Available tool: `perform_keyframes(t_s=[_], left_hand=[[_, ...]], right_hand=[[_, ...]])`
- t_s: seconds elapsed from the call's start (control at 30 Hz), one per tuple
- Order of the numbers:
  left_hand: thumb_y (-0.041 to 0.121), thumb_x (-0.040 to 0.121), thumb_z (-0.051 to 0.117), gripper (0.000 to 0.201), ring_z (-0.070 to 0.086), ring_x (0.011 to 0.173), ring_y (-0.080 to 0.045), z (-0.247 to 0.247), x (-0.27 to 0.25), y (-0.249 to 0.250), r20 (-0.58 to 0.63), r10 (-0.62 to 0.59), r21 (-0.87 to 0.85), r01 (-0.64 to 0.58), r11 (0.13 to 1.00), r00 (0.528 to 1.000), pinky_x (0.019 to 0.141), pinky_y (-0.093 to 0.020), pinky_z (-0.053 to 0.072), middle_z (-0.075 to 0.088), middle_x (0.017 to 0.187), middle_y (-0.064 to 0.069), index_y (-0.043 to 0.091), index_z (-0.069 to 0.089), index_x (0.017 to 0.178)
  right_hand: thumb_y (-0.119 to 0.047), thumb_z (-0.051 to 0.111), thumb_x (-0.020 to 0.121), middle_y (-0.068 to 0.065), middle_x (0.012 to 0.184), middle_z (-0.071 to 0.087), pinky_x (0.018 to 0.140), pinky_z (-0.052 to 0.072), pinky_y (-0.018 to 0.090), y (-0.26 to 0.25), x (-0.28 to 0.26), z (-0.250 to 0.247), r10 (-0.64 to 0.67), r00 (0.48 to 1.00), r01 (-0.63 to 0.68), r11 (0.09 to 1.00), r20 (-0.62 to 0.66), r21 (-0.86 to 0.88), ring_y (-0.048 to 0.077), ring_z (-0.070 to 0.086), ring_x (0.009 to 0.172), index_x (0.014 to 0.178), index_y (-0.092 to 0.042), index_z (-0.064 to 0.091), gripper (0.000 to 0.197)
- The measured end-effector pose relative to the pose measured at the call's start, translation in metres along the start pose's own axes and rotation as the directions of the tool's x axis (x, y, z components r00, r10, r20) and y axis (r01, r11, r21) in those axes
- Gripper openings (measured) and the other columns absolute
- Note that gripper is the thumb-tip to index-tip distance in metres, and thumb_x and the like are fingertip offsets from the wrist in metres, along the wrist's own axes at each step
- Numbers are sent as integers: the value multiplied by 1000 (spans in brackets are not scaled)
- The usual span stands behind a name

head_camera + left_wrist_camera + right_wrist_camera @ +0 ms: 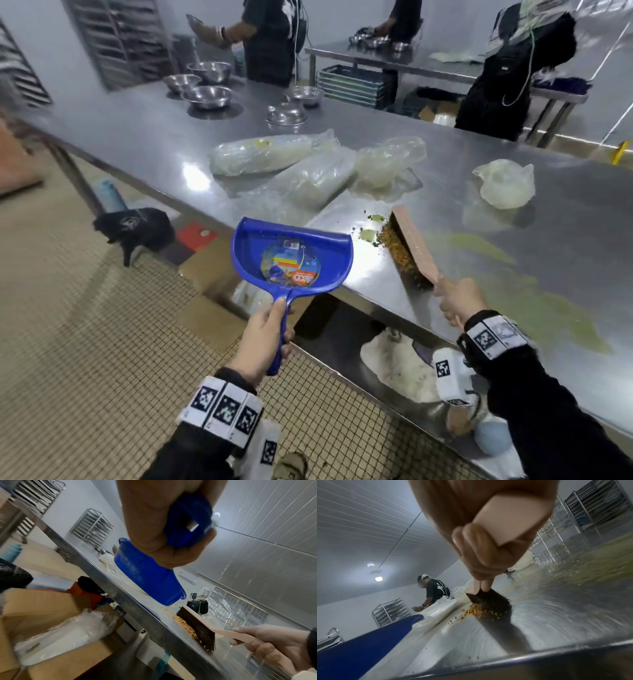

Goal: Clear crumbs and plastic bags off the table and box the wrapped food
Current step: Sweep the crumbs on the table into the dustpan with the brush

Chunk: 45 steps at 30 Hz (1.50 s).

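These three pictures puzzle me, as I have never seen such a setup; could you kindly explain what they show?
No machine here: a person wears three cameras, one on the head and one on each wrist. The head view looks down at a steel table. The left hand grips a blue dustpan at the table's edge. The right hand grips a pink brush that rests on the table behind orange crumbs. Plastic bags lie farther back. Each wrist view shows its own hand up close.

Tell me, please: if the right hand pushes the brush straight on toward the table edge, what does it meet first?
The right hand drives the brush into the orange crumbs first. Beyond them, probably the blue dustpan at the table edge, though depth is unclear.
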<state>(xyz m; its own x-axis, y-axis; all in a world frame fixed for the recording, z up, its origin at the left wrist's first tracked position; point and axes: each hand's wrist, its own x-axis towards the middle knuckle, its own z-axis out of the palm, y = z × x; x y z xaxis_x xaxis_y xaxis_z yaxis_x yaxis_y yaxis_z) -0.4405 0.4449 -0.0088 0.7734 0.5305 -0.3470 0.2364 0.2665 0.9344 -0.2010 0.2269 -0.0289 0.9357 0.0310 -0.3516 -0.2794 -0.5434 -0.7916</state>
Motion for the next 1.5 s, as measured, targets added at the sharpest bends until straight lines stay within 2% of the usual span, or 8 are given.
perform_keyframes(t_s=[0.23,0.4,0.57,0.8,0.93,1.1,1.2,1.5], left_hand=[[34,99,35,30,34,31,-6,-21,-49,-38,-144,-43,-11,42,999,989,32,-14,29,39,53,0,11,52,91],[31,100,35,33,34,30,-8,-32,-55,-71,-183,-95,72,110,991,979,32,-15,29,39,46,3,4,54,95],[30,100,35,32,32,30,-8,-24,-23,-97,-67,-263,171,271,947,962,33,-14,27,39,44,3,3,52,96],[35,100,34,34,31,28,-7,17,27,-107,154,-406,285,353,891,901,31,-13,25,39,43,5,7,53,92],[35,100,34,33,31,29,-7,31,42,-102,214,-415,315,340,886,884,30,-14,25,41,43,6,8,53,92],[34,100,33,33,30,29,-6,33,54,-98,273,-416,305,332,893,868,31,-13,25,40,45,5,8,52,93],[35,100,34,32,30,30,-6,30,58,-99,301,-417,289,335,897,858,31,-13,24,40,45,5,8,51,94],[32,100,34,31,30,28,-7,31,59,-99,367,-394,194,345,918,843,29,-12,26,36,45,3,6,49,93]], right_hand=[[-27,46,94,5,27,37,32,23,11,1,8,-1,11,998,-13,999,60,29,13,27,18,65,-2,50,39],[-29,45,94,10,44,41,37,25,15,1,2,-5,-39,997,41,999,64,-26,15,30,27,72,1,56,39],[-31,44,92,8,49,41,36,25,16,-1,-7,-16,-49,994,56,996,100,-75,17,31,36,85,2,60,37],[-32,47,94,7,50,40,34,22,14,15,-18,-38,-88,990,100,989,106,-106,14,29,32,79,-4,60,34],[-33,46,95,4,46,42,28,23,17,5,2,-48,-185,982,191,957,51,-218,12,33,29,76,-8,64,37],[-34,44,96,4,49,43,42,29,24,-21,25,-43,-196,975,222,858,106,-464,17,38,44,81,-4,66,40],[-35,45,96,3,47,40,30,26,18,-14,25,-45,-141,979,191,883,145,-428,17,34,36,81,-5,64,38],[-37,48,95,-6,35,37,33,23,17,39,-13,-55,-113,965,179,943,238,-282,10,28,26,79,-8,67,38]])
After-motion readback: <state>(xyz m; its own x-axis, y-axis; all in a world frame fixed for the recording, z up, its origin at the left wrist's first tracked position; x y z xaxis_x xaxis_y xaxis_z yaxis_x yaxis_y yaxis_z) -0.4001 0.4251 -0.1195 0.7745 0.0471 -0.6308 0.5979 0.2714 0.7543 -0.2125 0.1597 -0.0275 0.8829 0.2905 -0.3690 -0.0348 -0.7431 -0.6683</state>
